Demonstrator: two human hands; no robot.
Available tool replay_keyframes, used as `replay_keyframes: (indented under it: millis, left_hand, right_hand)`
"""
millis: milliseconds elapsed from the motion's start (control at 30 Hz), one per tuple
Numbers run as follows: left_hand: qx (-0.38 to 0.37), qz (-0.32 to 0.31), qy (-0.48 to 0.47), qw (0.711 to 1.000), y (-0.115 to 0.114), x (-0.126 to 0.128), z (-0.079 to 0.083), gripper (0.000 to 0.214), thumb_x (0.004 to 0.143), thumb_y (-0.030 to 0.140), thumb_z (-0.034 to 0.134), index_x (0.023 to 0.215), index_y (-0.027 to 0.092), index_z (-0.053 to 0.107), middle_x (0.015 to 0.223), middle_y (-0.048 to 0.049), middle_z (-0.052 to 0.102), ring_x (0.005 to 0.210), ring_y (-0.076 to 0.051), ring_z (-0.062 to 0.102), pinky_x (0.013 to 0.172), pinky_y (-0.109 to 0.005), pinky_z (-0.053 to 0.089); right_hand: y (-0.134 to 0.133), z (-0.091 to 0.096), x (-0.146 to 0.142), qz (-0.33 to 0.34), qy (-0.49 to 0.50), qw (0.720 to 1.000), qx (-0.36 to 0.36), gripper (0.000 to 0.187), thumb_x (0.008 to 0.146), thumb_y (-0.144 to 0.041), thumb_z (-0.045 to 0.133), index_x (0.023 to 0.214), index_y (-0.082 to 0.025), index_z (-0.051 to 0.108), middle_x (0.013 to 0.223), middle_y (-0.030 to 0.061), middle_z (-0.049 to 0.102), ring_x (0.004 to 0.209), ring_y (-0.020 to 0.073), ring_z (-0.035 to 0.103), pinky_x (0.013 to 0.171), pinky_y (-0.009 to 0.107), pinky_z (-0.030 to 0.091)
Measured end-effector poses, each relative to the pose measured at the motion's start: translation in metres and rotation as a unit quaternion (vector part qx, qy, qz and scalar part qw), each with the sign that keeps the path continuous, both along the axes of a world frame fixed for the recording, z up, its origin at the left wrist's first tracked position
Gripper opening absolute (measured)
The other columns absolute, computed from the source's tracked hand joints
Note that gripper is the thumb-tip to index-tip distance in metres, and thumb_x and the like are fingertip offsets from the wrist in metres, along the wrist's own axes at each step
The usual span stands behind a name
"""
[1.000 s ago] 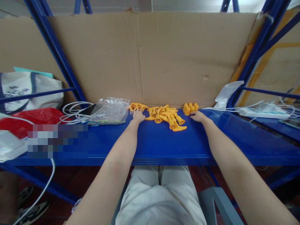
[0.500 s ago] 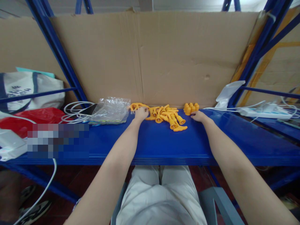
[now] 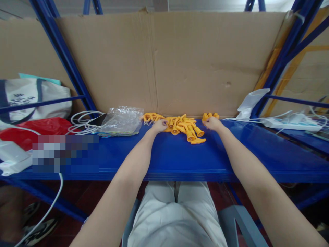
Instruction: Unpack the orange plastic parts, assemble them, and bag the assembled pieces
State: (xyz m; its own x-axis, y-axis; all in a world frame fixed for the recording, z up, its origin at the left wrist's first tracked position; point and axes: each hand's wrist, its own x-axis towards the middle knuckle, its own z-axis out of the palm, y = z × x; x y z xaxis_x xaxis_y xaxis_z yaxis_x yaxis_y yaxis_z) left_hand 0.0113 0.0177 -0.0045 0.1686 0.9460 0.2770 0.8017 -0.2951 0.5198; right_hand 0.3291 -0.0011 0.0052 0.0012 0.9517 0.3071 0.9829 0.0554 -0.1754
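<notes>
A heap of yellow plastic pieces (image 3: 190, 132), handle-shaped with round flared sockets, lies on the blue shelf. My left hand (image 3: 160, 126) is at the heap's left side, its fingers curled against the pieces; whatever they grip is hidden. Behind that wrist sits a bunch of curved yellow pieces with small metal bits (image 3: 151, 117). Farther right, several yellow pieces stand upright in a tight group (image 3: 210, 115). My right hand (image 3: 212, 124) is just in front of this group and partly covers it, its fingers bent and slightly apart, with no piece visible in them.
A clear plastic bag (image 3: 124, 120), a dark phone (image 3: 99, 120) and coiled white cable (image 3: 77, 121) lie to the left, near a red bag (image 3: 51, 127). A cardboard sheet (image 3: 192, 65) closes off the back. On the right is a white power strip (image 3: 293, 123).
My left hand has shifted right, from the curved pieces to the heap's left side. My right hand has moved slightly left and up, covering more of the upright group.
</notes>
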Motion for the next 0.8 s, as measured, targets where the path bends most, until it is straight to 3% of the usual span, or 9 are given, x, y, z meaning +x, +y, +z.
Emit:
replay_keyframes:
  millis: [167,333,567,800]
  left_hand:
    - [-0.054,-0.027,-0.03,0.998,-0.003,0.005,0.005,0.055,0.072,0.009,0.063,0.127,0.011,0.067,0.076,0.0011,0.071,0.069,-0.014,0.066,0.066,-0.021,0.053]
    - [-0.096,-0.037,-0.035,0.994,-0.008,0.01,0.007,0.063,0.072,0.011,0.068,0.134,0.011,0.059,0.072,0.0014,0.068,0.064,-0.015,0.065,0.057,-0.022,0.049]
    - [-0.062,0.046,-0.038,0.996,-0.011,0.023,0.003,0.064,0.076,0.016,0.074,0.135,0.01,0.052,0.108,-0.012,0.073,0.094,-0.023,0.072,0.079,-0.03,0.058]
    - [0.029,0.104,0.007,0.994,-0.005,0.016,0.002,0.041,0.079,0.007,0.062,0.119,0.016,0.062,0.115,-0.0108,0.074,0.112,-0.025,0.069,0.096,-0.032,0.054]
  right_hand:
    - [-0.015,0.006,-0.023,0.002,0.046,0.998,-0.054,0.047,0.103,-0.037,0.037,0.106,-0.014,0.077,0.101,0.0174,0.077,0.102,0.0301,0.071,0.095,0.041,0.051]
    - [-0.027,0.01,-0.041,0.036,0.004,0.998,-0.048,0.045,0.104,-0.035,0.038,0.108,-0.013,0.077,0.107,0.0159,0.077,0.104,0.0278,0.071,0.091,0.033,0.05]
    - [-0.031,0.013,-0.048,0.032,-0.011,0.998,-0.056,0.039,0.103,-0.029,0.042,0.113,-0.012,0.076,0.116,0.0175,0.075,0.108,0.0284,0.07,0.091,0.031,0.049]
    - [-0.034,0.016,-0.053,0.02,-0.014,0.998,-0.064,0.039,0.103,-0.029,0.043,0.112,-0.01,0.076,0.118,0.017,0.075,0.107,0.0254,0.071,0.086,0.027,0.05]
